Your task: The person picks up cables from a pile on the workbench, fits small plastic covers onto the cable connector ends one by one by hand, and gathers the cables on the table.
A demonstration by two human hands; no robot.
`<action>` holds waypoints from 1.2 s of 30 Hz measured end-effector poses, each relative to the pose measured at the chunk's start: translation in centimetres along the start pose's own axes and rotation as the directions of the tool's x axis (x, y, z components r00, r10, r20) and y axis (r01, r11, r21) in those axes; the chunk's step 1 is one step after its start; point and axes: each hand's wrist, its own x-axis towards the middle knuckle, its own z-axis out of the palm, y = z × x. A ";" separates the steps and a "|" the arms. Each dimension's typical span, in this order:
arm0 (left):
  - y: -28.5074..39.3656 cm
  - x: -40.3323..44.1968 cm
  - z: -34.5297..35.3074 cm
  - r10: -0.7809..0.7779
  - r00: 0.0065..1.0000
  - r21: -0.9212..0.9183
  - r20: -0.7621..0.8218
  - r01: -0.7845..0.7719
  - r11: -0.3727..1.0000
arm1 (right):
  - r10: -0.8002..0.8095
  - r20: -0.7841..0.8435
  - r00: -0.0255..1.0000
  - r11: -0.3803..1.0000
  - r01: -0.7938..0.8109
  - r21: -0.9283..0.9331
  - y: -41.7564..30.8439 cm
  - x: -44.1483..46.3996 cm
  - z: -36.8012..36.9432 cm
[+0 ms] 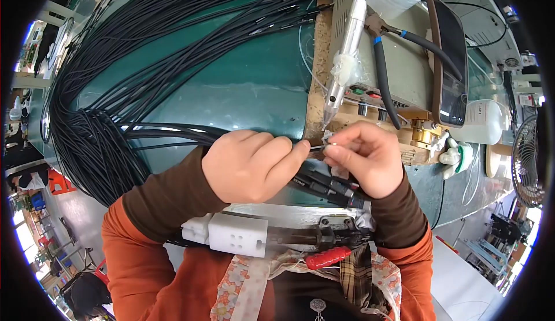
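My left hand (248, 165) is closed around a black cable (316, 147), whose end sticks out past the thumb and forefinger. My right hand (367, 156) is closed in a pinch at that cable end, on a small light-coloured piece (330, 143) too small to name. Just above the fingertips is the pointed tip of a metal dispensing nozzle (347, 61). Below the hands lie several black cable ends with connectors (326, 188), partly hidden by my left hand. More black cables (173, 130) run leftward from behind that hand.
A large bundle of black cables (95, 147) curves over the green table (248, 101). Pliers (378, 49) and a phone (450, 61) rest on the grey box (404, 66). Near my body is a toggle clamp with a red handle (328, 258), beside a white block (238, 235). A fan (526, 168) stands right.
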 end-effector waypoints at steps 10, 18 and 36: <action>-0.3 -0.1 1.4 -0.095 0.995 0.093 -0.004 0.095 0.991 | 0.007 -0.026 1.000 0.927 0.003 0.374 0.7 1.5 0.0; -0.3 -0.2 1.4 -0.099 0.995 0.074 -0.025 0.101 0.992 | -0.018 -0.007 1.000 0.927 0.019 0.374 0.8 1.1 -0.1; -0.4 -0.4 0.9 -0.099 0.992 -0.039 -0.074 0.096 0.995 | -0.167 0.071 0.983 0.935 0.135 0.329 1.0 0.8 -0.5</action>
